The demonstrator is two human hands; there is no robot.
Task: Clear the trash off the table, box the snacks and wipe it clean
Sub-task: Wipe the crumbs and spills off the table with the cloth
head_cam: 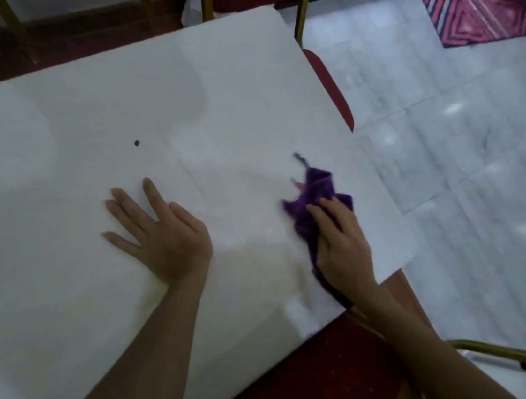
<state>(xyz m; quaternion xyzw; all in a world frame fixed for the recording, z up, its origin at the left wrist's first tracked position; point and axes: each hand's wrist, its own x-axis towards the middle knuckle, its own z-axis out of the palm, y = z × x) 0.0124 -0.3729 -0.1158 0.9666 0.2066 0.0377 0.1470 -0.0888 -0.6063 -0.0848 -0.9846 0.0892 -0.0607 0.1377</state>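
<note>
The purple cloth (314,189) lies bunched up on the white bench (75,106), near its right edge. It is long and thin in shape. Its long way runs from the near edge of the bench, by the wrist, out to the far side, leaning a little to the left. A thin loose end sticks out of the far tip and points away from the person. The near part is a dark strip that goes under the palm.

The right hand (341,246) is on top of the cloth and grips it. Its fingers are close together and bend over the bunched part, pressing it down on the bench. The thumb is hidden.

The left hand (162,232) lies flat on the bench, well apart from the cloth. Its fingers are straight and spread out, pointing away and to the left. It holds nothing.

A small dark spot (137,143) sits on the bench beyond the left hand. A striped red mat (482,18) lies on the pale floor (448,141) far off to the right
</note>
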